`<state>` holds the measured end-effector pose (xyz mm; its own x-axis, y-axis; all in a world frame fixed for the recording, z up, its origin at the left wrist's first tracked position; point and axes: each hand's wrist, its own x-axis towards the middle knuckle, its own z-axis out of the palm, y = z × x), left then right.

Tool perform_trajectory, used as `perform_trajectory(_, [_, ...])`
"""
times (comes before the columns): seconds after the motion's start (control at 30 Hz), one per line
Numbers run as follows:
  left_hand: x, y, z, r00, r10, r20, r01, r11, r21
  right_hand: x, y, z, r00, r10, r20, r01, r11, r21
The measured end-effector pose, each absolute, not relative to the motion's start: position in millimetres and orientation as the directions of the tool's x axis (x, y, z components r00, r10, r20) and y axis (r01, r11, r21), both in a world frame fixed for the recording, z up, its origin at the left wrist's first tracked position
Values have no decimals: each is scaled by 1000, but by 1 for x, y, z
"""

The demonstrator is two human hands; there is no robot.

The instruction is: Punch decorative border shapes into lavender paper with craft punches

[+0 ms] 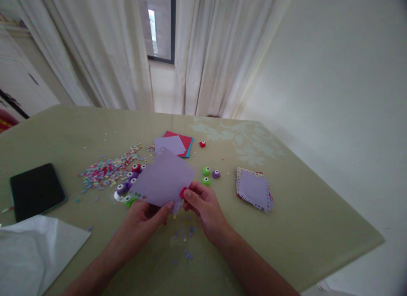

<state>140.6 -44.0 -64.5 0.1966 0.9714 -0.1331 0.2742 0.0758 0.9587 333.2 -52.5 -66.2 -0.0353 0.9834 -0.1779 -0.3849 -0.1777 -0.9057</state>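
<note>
My left hand (144, 219) pinches the lower edge of a lilac paper sheet (163, 179), thumb on top, holding it a little above the table. My right hand (203, 205) is closed on a small red paper punch (183, 191) that sits on the sheet's right lower edge. Several small punches, purple, green and red (131, 177), lie just left of the sheet. Tiny paper cut-outs (184, 236) lie on the table below my hands.
A pile of coloured confetti (108, 168) spreads at the left. Stacked coloured paper (176, 144) lies behind, a punched stack (253, 188) to the right. Loose punches (210, 174) and a red one (202, 143) lie between. A black tablet (36, 191) and white sheet (34, 253) sit at left.
</note>
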Motion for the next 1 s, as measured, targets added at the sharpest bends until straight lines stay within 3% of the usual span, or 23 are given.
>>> perform_trajectory(0.23, [145, -42, -57, 130, 989, -72, 154, 52, 987, 328, -56, -68, -146, 976, -161, -385, -206, -900])
perform_trajectory(1.0, [146, -40, -51, 150, 981, -123, 159, 99, 982, 325, -59, -72, -194, 935, -295, -367, -349, -862])
